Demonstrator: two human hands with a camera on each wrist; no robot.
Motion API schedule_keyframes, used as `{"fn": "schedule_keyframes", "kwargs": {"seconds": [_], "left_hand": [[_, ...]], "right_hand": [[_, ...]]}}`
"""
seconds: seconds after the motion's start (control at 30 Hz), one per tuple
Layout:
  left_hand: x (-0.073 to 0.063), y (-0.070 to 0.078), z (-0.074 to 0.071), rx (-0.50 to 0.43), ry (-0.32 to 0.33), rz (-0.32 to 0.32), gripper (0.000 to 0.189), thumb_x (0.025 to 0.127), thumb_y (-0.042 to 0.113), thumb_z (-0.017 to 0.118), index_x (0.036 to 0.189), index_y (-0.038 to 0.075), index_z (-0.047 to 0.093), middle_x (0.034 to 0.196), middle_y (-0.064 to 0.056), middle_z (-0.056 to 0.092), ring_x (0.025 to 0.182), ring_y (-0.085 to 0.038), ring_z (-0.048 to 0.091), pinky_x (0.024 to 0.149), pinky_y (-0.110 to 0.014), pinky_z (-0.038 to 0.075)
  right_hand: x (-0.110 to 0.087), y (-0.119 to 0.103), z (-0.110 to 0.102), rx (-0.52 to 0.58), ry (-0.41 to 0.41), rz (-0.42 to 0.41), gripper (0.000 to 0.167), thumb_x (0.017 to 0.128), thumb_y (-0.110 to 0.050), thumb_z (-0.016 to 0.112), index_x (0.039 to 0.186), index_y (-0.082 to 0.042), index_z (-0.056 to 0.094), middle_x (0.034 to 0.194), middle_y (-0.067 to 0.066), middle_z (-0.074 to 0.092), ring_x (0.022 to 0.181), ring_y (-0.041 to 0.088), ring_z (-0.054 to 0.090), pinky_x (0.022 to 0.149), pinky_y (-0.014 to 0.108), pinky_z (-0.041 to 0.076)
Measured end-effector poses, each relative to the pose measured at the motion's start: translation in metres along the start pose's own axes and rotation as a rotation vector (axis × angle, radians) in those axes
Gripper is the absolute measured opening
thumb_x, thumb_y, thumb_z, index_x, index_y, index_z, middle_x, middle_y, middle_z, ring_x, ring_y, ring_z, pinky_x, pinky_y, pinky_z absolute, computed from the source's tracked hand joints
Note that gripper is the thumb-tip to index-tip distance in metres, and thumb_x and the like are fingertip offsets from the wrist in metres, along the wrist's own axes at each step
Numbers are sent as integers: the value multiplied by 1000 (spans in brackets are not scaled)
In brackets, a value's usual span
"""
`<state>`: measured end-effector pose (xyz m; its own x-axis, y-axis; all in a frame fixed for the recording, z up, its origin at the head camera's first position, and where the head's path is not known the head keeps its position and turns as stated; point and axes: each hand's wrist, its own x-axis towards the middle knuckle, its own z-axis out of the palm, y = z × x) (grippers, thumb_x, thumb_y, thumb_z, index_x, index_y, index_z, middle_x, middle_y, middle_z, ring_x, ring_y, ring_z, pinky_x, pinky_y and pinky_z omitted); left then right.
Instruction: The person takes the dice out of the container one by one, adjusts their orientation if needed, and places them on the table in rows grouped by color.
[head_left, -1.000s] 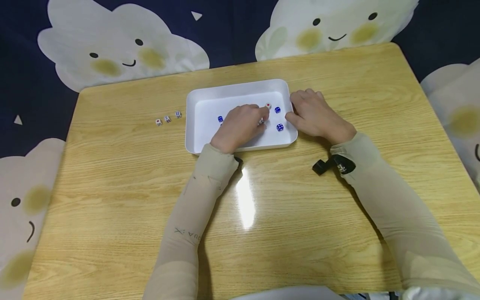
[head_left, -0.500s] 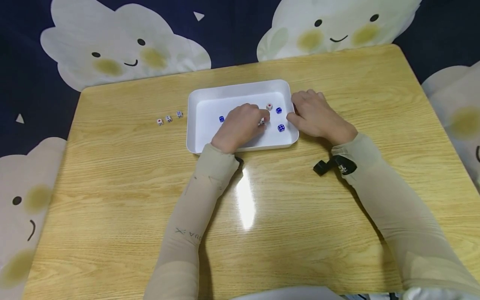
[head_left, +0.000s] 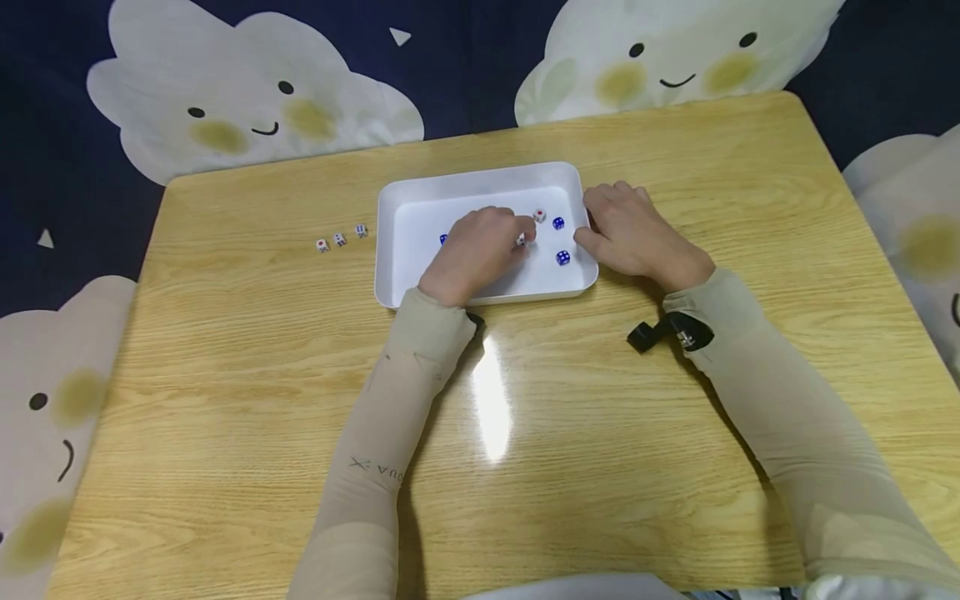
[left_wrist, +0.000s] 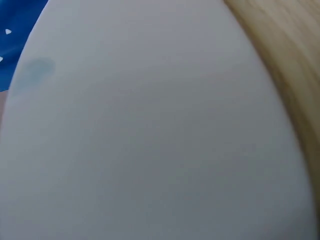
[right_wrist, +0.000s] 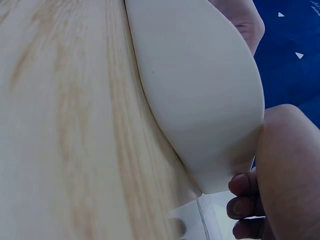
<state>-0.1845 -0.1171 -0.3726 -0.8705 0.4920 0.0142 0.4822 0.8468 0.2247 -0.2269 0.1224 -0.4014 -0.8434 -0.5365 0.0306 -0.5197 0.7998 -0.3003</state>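
In the head view, my left hand (head_left: 477,250) reaches into a shallow white tray (head_left: 384,250) with thumb and forefinger pinching a white die (head_left: 521,240). That hand covers part of the tray floor. To its right lie another white die (head_left: 539,215) with a red pip, a blue die (head_left: 558,223) and a nearer blue die (head_left: 563,258). A further blue die (head_left: 444,239) shows at its left. My right hand (head_left: 628,227) holds the tray's right end; in the right wrist view its curled fingers (right_wrist: 242,206) rest against the outer wall.
On the wooden table (head_left: 247,375), left of the tray, three white dice stand in a slanting row, among them a red-pipped die (head_left: 322,245). Behind the table hangs a dark blue cloth with cloud faces (head_left: 255,92). The tray's outer wall fills most of the left wrist view.
My left hand and the pinched die have shifted very slightly leftward relative to the tray. My right hand stays at the tray's end. The whole head view has drifted a little.
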Motion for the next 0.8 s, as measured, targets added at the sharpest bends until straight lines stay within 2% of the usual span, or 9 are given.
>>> {"fn": "schedule_keyframes", "kwargs": {"seconds": [0.27, 0.8], "left_hand": [[-2, -2, -5, -1, 30, -3, 23, 100, 13, 64, 119, 17, 76, 110, -7, 76, 102, -27, 72, 89, -43, 58], [-10, -4, -21, -9, 71, -32, 21, 101, 13, 64, 118, 17, 76, 110, -8, 76, 104, -27, 71, 92, -44, 57]], "right_hand": [[-1, 0, 0, 9, -3, 1, 29, 99, -30, 46, 101, -2, 54, 97, 16, 56, 92, 35, 45, 80, 44, 31], [0, -1, 0, -1, -9, 8, 29, 98, -32, 46, 97, -4, 53, 92, 15, 54, 90, 35, 45, 79, 41, 29]]}}
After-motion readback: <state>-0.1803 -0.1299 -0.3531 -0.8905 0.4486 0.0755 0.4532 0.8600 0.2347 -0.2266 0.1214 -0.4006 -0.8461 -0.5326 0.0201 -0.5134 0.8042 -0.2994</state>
